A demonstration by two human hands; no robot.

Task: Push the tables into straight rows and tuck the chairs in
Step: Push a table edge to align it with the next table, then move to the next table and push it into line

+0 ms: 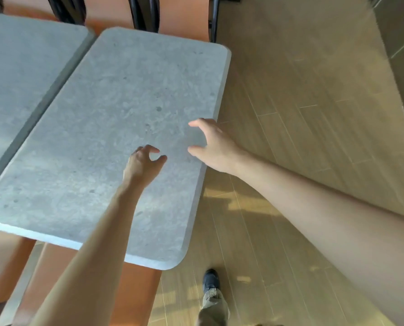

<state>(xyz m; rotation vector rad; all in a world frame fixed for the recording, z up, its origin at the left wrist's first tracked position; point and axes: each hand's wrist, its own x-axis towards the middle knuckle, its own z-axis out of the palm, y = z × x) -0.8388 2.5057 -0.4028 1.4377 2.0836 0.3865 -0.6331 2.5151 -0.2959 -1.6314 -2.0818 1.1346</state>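
Head view: grey stone-look table (116, 128) filled the centre, skewed, its long edge running toward 1 o'clock; second table (19, 74) lay just beside it at 10 o'clock, a narrow wedge of gap between. Likely heavy, rigid, smooth on top; best taken at the rim, not the flat surface. Left hand (144, 165) hovered over the top, fingers loosely curled, holding nothing. Right hand (212, 147) at the 3 o'clock rim, fingers spread half-open; contact uncertain. Orange chairs (130, 295) at 6 o'clock.
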